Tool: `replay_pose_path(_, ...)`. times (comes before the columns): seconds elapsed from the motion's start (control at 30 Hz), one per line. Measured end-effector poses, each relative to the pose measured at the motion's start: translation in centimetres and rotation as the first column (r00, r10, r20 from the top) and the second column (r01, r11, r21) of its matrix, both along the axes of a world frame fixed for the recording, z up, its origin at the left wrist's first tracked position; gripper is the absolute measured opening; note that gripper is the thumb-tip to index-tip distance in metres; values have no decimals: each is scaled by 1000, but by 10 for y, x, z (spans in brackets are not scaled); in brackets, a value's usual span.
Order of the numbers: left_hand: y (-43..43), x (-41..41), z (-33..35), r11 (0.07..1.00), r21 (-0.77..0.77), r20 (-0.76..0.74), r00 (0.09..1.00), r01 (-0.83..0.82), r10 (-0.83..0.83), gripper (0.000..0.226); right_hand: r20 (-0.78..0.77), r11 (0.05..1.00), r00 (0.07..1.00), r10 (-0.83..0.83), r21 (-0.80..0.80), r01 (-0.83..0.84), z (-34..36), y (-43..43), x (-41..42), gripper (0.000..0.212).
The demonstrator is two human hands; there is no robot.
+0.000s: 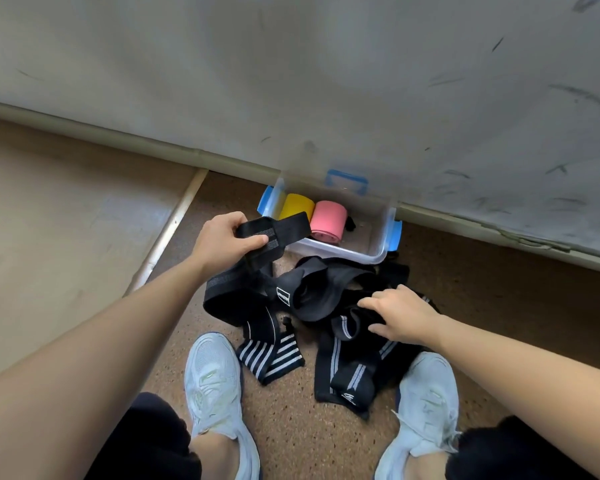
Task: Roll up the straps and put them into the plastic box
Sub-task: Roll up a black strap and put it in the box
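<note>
A clear plastic box (378, 252) with blue latches stands on the floor against the wall. Inside it lie a yellow roll (297, 204) and a pink roll (328, 220). My left hand (222, 240) grips the end of a black strap (278, 228), lifted just in front of the box. The strap trails down into a tangled pile of black straps (312, 299) on the floor. My right hand (400, 313) rests on the right side of that pile, fingers curled into a grey-striped strap (347, 327).
A black strap with white stripes (271, 355) lies between my two white shoes (215, 379). The scuffed wall (326, 81) rises right behind the box. A raised beige platform (66, 220) borders the speckled brown floor on the left.
</note>
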State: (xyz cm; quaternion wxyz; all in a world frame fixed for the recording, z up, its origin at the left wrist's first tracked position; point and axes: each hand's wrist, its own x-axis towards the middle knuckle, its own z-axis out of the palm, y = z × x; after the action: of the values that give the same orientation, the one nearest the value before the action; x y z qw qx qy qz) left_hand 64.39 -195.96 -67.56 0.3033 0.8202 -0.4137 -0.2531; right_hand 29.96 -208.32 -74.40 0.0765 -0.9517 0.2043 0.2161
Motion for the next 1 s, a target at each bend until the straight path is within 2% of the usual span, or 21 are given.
replay_pose_path(0.1, 1, -5, -7, 1000, -10, -24, 999, -22, 22, 39, 287, 988, 949, 127, -120, -96, -6, 4, 6, 36)
replay_pose_path(0.17, 2, -5, -11, 999, -16, -58, 997, -41, 40, 39, 411, 988, 901, 138, -127, -93, -7, 12, 20, 38)
replay_pose_path(0.23, 3, -4, -14, 997, -27, -91, 994, -70, 67, 39, 455, 999, 890, 34, -37, -20, -9, 28, 41, 45)
replay_pose_path(0.3, 5, -4, -16, 994, -43, -131, 987, -102, 95, 39, 427, 962, 866, -259, 198, 190, -9, 51, 64, 50)
replay_pose_path(0.37, 7, -4, -19, 992, -50, -163, 981, -115, 106, 36, 325, 826, 775, -542, 374, 421, -13, 76, 88, 54)
replay_pose_path(0.43, 10, -5, -21, 994, -35, -188, 978, -102, 94, 33, 226, 680, 661, -715, 441, 585, -21, 96, 108, 56)
replay_pose_path(0.5, 14, -3, -24, 997, -19, -226, 972, -76, 70, 31, 180, 511, 495, -850, 511, 691, -33, 108, 121, 40)
replay_pose_path(0.6, 18, 1, -26, 997, -12, -282, 957, -79, 73, 32, 98, 218, 214, -972, 723, 656, -34, 111, 130, 4)
replay_pose_path(0.67, 18, 2, -24, 995, -20, -305, 948, -96, 85, 33, 17, 86, 121, -992, 801, 592, -24, 105, 130, 17)
replay_pose_path(0.73, 16, 0, -19, 993, -35, -321, 943, -109, 92, 33, -48, 19, 101, -994, 817, 577, -8, 93, 125, 28)
replay_pose_path(0.83, 11, 0, -7, 991, -54, -332, 938, -126, 101, 32, -157, -62, 121, -980, 824, 563, 18, 65, 114, 23)
replay_pose_path(0.87, 9, 1, -1, 991, -61, -329, 940, -119, 93, 33, -191, -77, 141, -972, 815, 575, 26, 56, 109, 29)
replay_pose_path(0.93, 3, -1, 15, 993, -73, -304, 951, -91, 65, 34, -196, -28, 232, -953, 818, 575, 40, 35, 99, 67)
replay_pose_path(0.97, -2, -2, 24, 993, -84, -298, 953, -86, 58, 36, -173, 30, 292, -941, 814, 581, 48, 25, 93, 77)
replay_pose_path(1.0, -6, -4, 33, 991, -99, -317, 947, -90, 55, 36, -137, 99, 352, -926, 812, 575, 62, 17, 88, 71)
